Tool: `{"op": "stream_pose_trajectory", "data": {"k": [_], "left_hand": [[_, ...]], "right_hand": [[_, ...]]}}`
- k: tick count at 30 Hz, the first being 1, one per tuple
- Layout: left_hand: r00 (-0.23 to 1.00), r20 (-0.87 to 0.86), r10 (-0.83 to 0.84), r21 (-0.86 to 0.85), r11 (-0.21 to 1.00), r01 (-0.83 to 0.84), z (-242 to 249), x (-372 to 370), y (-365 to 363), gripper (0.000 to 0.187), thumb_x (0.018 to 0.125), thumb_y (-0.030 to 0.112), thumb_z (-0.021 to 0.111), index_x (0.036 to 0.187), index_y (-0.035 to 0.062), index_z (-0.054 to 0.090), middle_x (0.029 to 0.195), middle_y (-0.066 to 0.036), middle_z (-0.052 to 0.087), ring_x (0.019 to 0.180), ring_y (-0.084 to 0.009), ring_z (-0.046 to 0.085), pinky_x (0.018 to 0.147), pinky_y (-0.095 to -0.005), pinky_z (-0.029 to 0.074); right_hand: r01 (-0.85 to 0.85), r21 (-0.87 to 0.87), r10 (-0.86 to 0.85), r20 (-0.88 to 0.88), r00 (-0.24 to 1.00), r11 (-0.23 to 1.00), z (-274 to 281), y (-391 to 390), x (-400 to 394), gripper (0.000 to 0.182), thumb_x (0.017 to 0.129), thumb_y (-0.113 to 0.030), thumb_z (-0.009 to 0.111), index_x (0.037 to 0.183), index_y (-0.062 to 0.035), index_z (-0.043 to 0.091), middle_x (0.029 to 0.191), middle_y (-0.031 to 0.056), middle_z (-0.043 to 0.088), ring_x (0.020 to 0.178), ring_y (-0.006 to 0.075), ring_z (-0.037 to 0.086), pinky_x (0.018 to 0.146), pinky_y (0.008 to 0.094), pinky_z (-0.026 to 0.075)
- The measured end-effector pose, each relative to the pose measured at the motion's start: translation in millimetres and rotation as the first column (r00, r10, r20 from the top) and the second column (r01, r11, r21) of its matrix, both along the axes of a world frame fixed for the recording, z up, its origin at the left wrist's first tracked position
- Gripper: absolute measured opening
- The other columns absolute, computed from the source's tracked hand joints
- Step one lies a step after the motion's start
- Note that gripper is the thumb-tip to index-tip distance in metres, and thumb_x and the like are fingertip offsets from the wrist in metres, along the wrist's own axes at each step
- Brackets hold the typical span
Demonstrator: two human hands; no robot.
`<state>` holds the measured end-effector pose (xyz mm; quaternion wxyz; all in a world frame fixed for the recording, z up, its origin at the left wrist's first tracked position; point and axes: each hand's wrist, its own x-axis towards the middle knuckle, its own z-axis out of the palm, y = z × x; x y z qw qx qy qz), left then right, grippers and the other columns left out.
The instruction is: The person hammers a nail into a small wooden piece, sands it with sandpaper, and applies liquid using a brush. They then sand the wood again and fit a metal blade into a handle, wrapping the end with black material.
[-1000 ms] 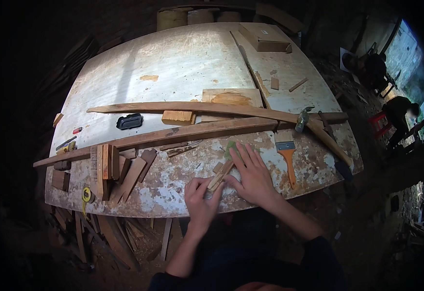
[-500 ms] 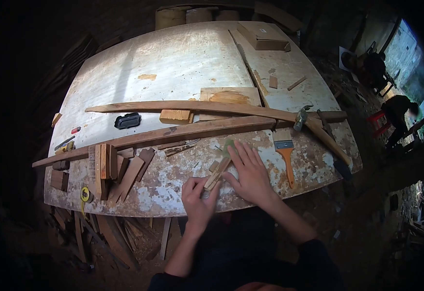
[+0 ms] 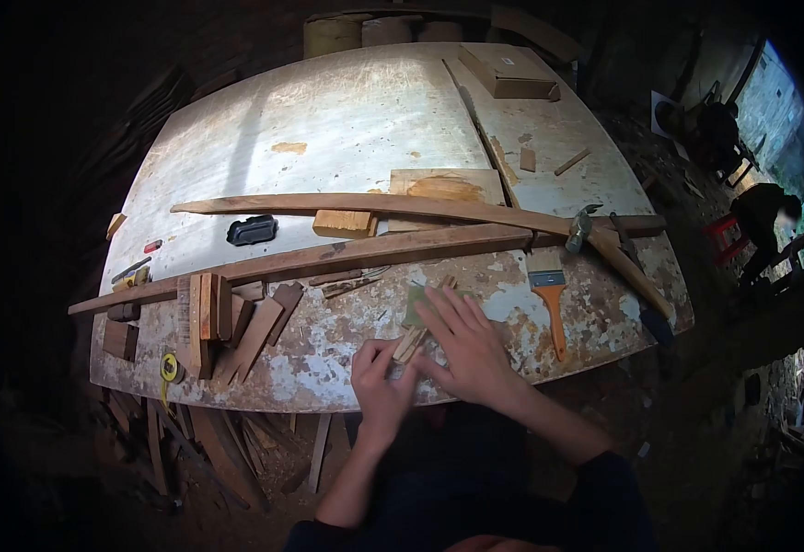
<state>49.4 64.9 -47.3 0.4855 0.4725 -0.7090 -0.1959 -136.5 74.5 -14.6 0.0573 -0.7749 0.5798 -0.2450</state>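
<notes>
Near the table's front edge, my left hand (image 3: 383, 382) pinches the near end of a small pale wood piece (image 3: 408, 344). My right hand (image 3: 471, 348) lies over the piece's upper part, fingers stretched and pressing on a greenish sheet (image 3: 415, 304), which looks like sandpaper. The far tip of the wood shows beyond the fingertips. An orange-handled brush (image 3: 552, 313) lies to the right of my right hand. Thin tools (image 3: 351, 281) rest beyond my left hand.
Two long wooden bars (image 3: 374, 247) (image 3: 328, 201) cross the worn table (image 3: 328, 120). A hammer (image 3: 618, 258) leans over them at the right. Wood blocks (image 3: 207, 317) and a tape measure (image 3: 171, 368) are at the left, a cardboard box (image 3: 510, 74) at the back. A person (image 3: 763, 221) bends at the far right.
My right hand has slid nearer to me along the wood with the green sheet, and the wood's far tip now shows. The whole view has shifted slightly.
</notes>
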Motion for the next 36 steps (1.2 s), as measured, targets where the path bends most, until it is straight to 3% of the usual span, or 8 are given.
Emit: {"op": "stream_pose_trajectory", "data": {"k": [10,14,18,22,26,30,33,36], "left_hand": [[0.999,0.046,0.011,-0.015,1.0,-0.011,2,-3,2,0.031,0.079,0.01,0.092,0.106,0.0019,0.08,0.093,-0.01,0.069,0.087,-0.0314,0.066,0.08,-0.0419,0.05],[0.998,0.052,0.017,0.003,1.0,-0.017,-2,1,1,0.031,0.08,0.01,0.092,0.107,0.002,0.08,0.093,-0.01,0.069,0.087,-0.0312,0.065,0.08,-0.0417,0.05],[1.0,0.02,0.004,-0.016,1.0,-0.004,5,-4,0,0.031,0.081,0.01,0.091,0.108,0.0018,0.08,0.094,-0.011,0.069,0.087,-0.0314,0.066,0.079,-0.042,0.051],[0.999,0.034,-0.011,0.049,0.999,0.009,-1,5,0,0.029,0.082,0.01,0.09,0.108,0.0019,0.08,0.094,-0.011,0.069,0.087,-0.0313,0.066,0.08,-0.0421,0.051],[1.0,-0.019,-0.002,0.029,1.0,0.003,-2,-3,1,0.029,0.083,0.01,0.09,0.109,0.0021,0.08,0.094,-0.011,0.069,0.087,-0.0313,0.066,0.08,-0.042,0.051],[0.999,-0.027,-0.017,0.12,0.993,0.02,-4,3,0,0.03,0.082,0.009,0.09,0.109,0.0019,0.08,0.094,-0.011,0.069,0.087,-0.0316,0.066,0.08,-0.042,0.052],[1.0,-0.031,0.006,0.075,0.997,-0.003,4,-4,1,0.031,0.081,0.009,0.09,0.109,0.002,0.08,0.095,-0.011,0.069,0.088,-0.0314,0.067,0.081,-0.0417,0.052],[1.0,-0.016,-0.02,0.095,0.995,0.022,-4,6,-1,0.031,0.08,0.008,0.09,0.109,0.0025,0.081,0.096,-0.011,0.07,0.089,-0.0313,0.067,0.081,-0.0416,0.052]], "right_hand": [[0.104,-0.001,-0.104,-0.1,0.99,0.995,0,-10,-12,0.083,0.107,-0.062,0.057,0.16,0.0015,0.049,0.169,0.0284,0.041,0.159,0.046,0.036,0.13,0.0597,0.027],[-0.179,0.014,0.179,0.017,0.984,0.984,18,31,21,0.081,0.106,-0.057,0.061,0.16,0.0018,0.048,0.167,0.0289,0.043,0.158,0.0466,0.037,0.13,0.0588,0.028],[0.105,0.009,-0.104,-0.077,0.992,0.994,-8,-5,-11,0.087,0.104,-0.064,0.06,0.161,0.0002,0.046,0.169,0.0269,0.041,0.16,0.0447,0.035,0.13,0.0601,0.028],[-0.205,0.056,0.206,-0.004,0.979,0.977,18,29,16,0.084,0.105,-0.058,0.062,0.164,-0.0011,0.042,0.171,0.0258,0.039,0.16,0.0445,0.033,0.13,0.0593,0.027],[0.086,0.026,-0.084,-0.063,0.994,0.996,-2,2,-4,0.087,0.102,-0.061,0.065,0.165,-0.0046,0.044,0.172,0.024,0.038,0.16,0.0438,0.034,0.131,0.0592,0.025],[-0.222,0.08,0.224,-0.013,0.975,0.972,18,18,3,0.084,0.104,-0.057,0.063,0.164,-0.003,0.043,0.171,0.0246,0.039,0.16,0.0452,0.033,0.131,0.0587,0.025],[0.077,0.063,-0.071,-0.098,0.993,0.995,-3,-11,-17,0.083,0.104,-0.059,0.063,0.165,-0.0059,0.045,0.172,0.0225,0.039,0.161,0.0437,0.033,0.132,0.0585,0.024],[-0.154,0.02,0.154,0.008,0.988,0.988,16,22,14,0.082,0.104,-0.058,0.064,0.16,-0.0006,0.049,0.168,0.0261,0.043,0.158,0.0447,0.037,0.13,0.0608,0.026]]}}
